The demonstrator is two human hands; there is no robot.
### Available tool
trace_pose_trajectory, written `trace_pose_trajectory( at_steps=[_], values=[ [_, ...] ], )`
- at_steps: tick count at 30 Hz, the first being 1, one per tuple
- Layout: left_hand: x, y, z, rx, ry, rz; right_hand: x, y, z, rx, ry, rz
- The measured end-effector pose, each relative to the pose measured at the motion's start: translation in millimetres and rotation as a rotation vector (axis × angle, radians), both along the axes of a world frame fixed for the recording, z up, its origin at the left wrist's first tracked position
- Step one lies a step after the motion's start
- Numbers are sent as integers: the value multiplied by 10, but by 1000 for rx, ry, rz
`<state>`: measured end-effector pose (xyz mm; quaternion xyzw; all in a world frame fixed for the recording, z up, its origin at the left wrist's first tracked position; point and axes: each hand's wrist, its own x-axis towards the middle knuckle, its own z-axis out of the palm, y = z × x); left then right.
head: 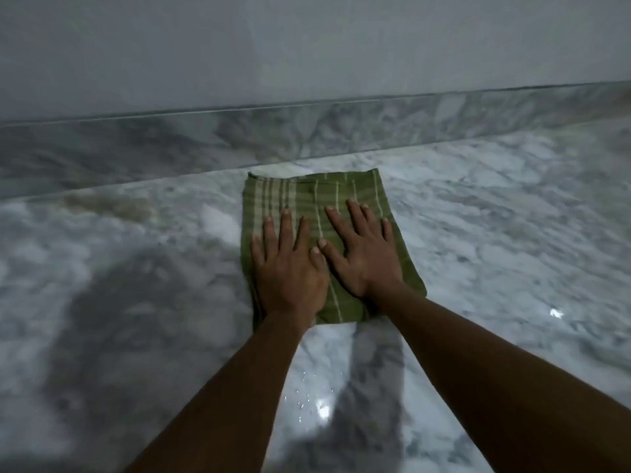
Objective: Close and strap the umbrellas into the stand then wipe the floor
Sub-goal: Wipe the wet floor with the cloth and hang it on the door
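Together left hand [290, 271] and right hand [367, 256] press flat-fingered on green cloth [307, 192] near the skirting [205, 145]

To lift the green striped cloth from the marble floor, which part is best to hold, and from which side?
Probably its near right corner. The green striped cloth lies flat on the grey marble floor, with no raised fold to grab, and that corner sticks out free beside the right hand. Pinch it from the right side; the left hand covers the near left edge.
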<state>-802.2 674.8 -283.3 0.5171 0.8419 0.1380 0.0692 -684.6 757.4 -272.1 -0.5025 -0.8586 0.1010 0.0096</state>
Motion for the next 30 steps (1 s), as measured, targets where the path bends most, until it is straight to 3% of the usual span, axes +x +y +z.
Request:
trace_pose_trajectory(
  at_steps=[3,10,16,21,30],
  values=[
    [48,162,-46,90,11,53,-7,288,8,1,34,64],
    [560,470,-89,53,56,193,315,712,-55,-15,94,239],
    [1896,959,-62,64,93,138,1725,1238,-51,2,81,194],
    [3056,1517,3,-18,-9,47,2994,1679,-82,13,55,82],
    [4288,2152,41,-87,-44,-50,4277,2215,-111,58,37,-63]
  ],
)
